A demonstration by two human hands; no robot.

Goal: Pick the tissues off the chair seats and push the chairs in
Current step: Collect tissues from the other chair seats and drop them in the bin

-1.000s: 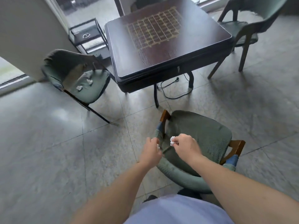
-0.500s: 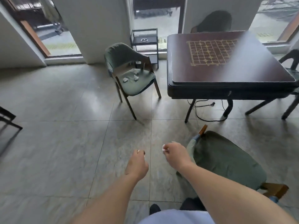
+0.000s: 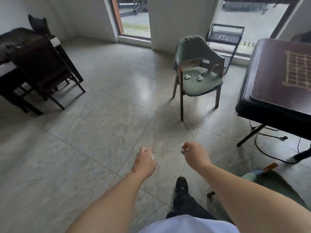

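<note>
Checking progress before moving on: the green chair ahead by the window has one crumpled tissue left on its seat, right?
Not quite. The head view shows two crumpled tissues on the green chair, one tissue nearer its left edge and another beside it. The chair does stand ahead by the window.

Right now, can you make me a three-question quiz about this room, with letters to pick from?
1. Where are the crumpled tissues lying?
A. on the green chair seat
B. on the dark table
C. on the floor

2. How many tissues lie on that seat?
A. none
B. two
C. five

3. How are the person's hands?
A. flat open
B. closed, with bits of white showing
C. gripping a chair

Answers:
1 A, the white lumps sit on the green seat cushion.
2 B, one lump lies left and another lies right.
3 B, the left hand and right hand are curled over the floor, white peeking out.
</note>
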